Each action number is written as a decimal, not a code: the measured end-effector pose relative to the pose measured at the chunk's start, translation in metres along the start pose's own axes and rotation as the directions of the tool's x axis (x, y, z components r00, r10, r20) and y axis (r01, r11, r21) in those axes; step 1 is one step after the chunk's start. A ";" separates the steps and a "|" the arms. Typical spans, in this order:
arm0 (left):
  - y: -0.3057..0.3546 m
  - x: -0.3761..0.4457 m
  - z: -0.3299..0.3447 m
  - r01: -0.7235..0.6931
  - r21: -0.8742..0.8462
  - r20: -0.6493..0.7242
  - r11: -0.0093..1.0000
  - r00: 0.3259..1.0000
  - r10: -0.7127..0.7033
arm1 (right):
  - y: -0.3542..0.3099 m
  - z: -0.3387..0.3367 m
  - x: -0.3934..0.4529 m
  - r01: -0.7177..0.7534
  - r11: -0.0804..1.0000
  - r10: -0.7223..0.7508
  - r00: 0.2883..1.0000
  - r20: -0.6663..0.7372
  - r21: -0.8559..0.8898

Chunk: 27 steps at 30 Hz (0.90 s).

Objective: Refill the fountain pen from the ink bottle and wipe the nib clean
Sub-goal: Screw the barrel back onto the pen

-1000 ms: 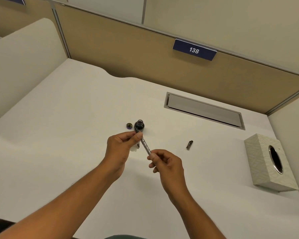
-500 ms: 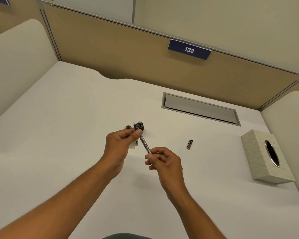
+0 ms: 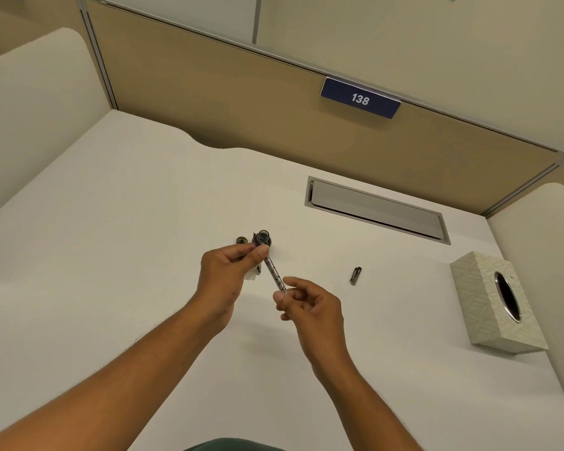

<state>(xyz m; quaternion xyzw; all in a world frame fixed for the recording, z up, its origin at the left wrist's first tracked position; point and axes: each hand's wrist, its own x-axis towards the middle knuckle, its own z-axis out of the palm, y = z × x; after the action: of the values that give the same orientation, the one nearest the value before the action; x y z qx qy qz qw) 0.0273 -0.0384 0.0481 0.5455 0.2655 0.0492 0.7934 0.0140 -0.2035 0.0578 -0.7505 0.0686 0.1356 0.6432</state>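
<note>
My left hand [image 3: 226, 275] pinches the fountain pen [image 3: 274, 274] near its nib end, with the nib pointing up and away. A bit of white tissue [image 3: 252, 275] shows under that hand's fingers. My right hand [image 3: 310, 310] pinches the pen's rear end between thumb and fingertips. The open ink bottle [image 3: 263, 237] stands on the white desk [image 3: 137, 242] just behind the nib. Its small cap [image 3: 241, 240] lies to its left.
A dark pen part [image 3: 355, 275] lies on the desk to the right of my hands. A patterned tissue box [image 3: 495, 304] sits at the far right. A grey cable hatch [image 3: 376, 209] is set in the desk behind. Partition walls enclose the desk.
Both hands keep hold of the pen in almost the same place. My right fingers have shifted slightly on the pen's rear end.
</note>
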 end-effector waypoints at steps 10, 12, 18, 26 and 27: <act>0.002 -0.003 -0.001 -0.010 0.001 0.005 1.000 1.000 0.010 | 0.001 0.000 -0.003 0.023 1.000 -0.022 0.998 0.057 -0.018; 0.001 -0.003 -0.002 -0.006 0.001 0.001 1.000 1.000 0.006 | 0.000 0.000 -0.003 0.022 1.000 -0.021 0.998 0.058 -0.019; 0.002 -0.005 -0.001 -0.010 0.004 -0.006 1.000 1.000 0.010 | 0.002 0.000 -0.002 0.002 1.000 -0.001 0.999 0.047 -0.030; 0.002 -0.006 -0.001 -0.011 0.007 -0.007 1.000 1.000 0.011 | 0.003 -0.001 -0.002 0.019 1.000 -0.018 1.000 0.005 -0.019; 0.002 -0.006 -0.001 -0.010 0.007 -0.009 1.000 1.000 0.010 | 0.003 -0.001 -0.001 0.016 1.000 -0.016 1.000 0.006 -0.009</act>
<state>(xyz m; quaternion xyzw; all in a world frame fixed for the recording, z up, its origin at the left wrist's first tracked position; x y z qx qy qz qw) 0.0223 -0.0390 0.0521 0.5493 0.2664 0.0549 0.7901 0.0122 -0.2053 0.0556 -0.7536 0.0601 0.1329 0.6409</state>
